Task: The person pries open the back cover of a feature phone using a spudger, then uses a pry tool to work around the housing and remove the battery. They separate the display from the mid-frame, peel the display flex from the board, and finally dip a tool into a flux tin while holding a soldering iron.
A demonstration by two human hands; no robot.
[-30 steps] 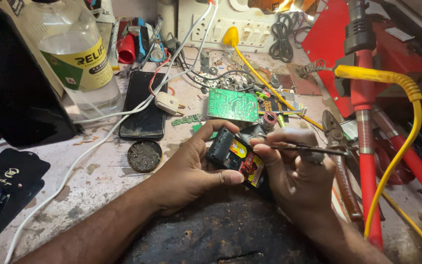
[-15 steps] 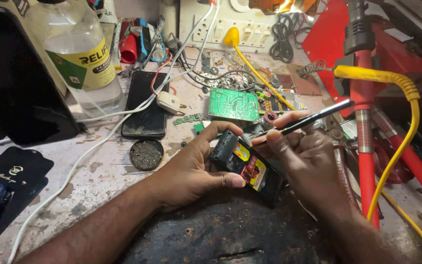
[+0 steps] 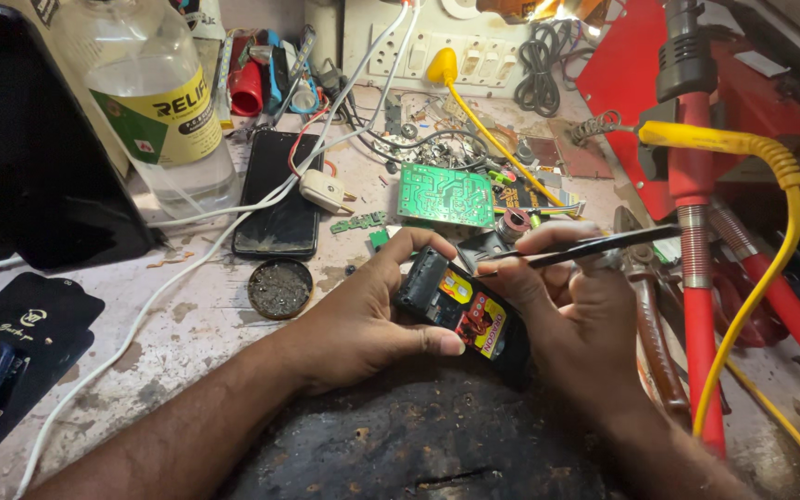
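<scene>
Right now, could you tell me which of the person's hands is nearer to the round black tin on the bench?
Left. The left hand cradles the small black device just right of the round black tin; the right hand, holding tweezers, sits farther right, beyond the device.

Your stained workbench [image 3: 187,315] carries a clear bottle [image 3: 155,102], black phone [image 3: 280,194], green circuit board [image 3: 444,194], round tin [image 3: 280,288]
</scene>
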